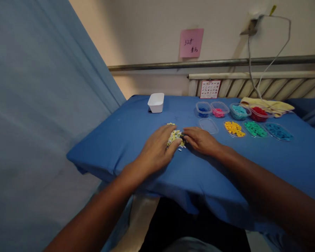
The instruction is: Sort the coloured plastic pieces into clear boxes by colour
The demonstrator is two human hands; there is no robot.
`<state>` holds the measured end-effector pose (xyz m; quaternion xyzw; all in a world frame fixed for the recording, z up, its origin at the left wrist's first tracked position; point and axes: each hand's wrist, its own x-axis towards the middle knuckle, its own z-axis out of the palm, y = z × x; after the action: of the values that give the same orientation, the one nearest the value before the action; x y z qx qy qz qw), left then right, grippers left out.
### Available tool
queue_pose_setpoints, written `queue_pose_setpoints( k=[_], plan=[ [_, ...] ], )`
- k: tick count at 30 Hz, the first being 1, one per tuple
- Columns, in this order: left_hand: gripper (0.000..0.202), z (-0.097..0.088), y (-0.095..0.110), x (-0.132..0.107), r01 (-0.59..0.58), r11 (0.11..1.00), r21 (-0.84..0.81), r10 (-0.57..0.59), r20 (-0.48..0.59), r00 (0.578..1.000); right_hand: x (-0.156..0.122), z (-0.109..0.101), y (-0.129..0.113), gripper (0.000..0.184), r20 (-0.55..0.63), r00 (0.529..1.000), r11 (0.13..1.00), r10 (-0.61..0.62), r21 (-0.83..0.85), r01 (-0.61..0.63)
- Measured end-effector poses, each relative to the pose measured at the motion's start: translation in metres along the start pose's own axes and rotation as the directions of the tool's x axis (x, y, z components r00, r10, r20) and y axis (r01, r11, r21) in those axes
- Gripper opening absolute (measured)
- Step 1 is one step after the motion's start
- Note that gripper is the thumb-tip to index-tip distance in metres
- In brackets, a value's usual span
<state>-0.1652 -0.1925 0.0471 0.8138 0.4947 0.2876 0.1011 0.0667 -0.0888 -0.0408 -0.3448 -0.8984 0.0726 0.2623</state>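
A small heap of white and yellow pieces (175,136) lies on the blue-covered table (120,140). My left hand (157,150) rests palm down on the heap's left side, fingers spread, thumb against the pieces. From the right, my right hand (201,140) lies flat with its fingertips touching the heap. Neither hand visibly grips a piece. A few loose pieces (170,124) lie just beyond the heap.
A white square bowl (156,102) stands at the back left. Clear tubs and lids hold sorted blue (203,110), pink (219,112), teal (238,112), red (259,112), yellow (234,128) and green (255,128) pieces at right. An empty clear lid (209,125) lies near my right hand. A blue curtain (42,122) hangs left.
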Motion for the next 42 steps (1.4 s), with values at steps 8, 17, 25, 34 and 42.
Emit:
queue_pose_setpoints(
  k=[8,17,25,34,42],
  plan=[
    [0.109,0.07,-0.05,0.015,0.204,0.893,0.402,-0.322,0.253,0.912,-0.04,-0.006,-0.01,0.049,-0.023,0.985,0.985,-0.174,-0.004,0.173],
    [0.073,0.076,-0.084,0.073,0.206,0.862,0.463,-0.328,0.201,0.923,-0.033,-0.001,-0.009,0.048,-0.077,0.99,0.974,-0.12,0.185,0.133],
    [0.074,0.084,-0.098,0.111,0.249,0.868,0.429,-0.366,0.216,0.905,-0.032,0.0,-0.007,0.049,-0.06,0.997,0.947,-0.04,0.317,0.057],
    [0.064,0.098,-0.043,0.071,0.019,0.906,0.423,-0.172,0.326,0.93,-0.033,-0.003,-0.005,0.048,-0.084,0.996,0.912,-0.014,0.407,0.048],
    [0.064,0.063,-0.028,-0.001,0.07,0.93,0.36,-0.205,0.352,0.913,-0.037,-0.001,-0.005,0.05,-0.083,0.997,0.923,-0.002,0.384,0.034]
  ],
)
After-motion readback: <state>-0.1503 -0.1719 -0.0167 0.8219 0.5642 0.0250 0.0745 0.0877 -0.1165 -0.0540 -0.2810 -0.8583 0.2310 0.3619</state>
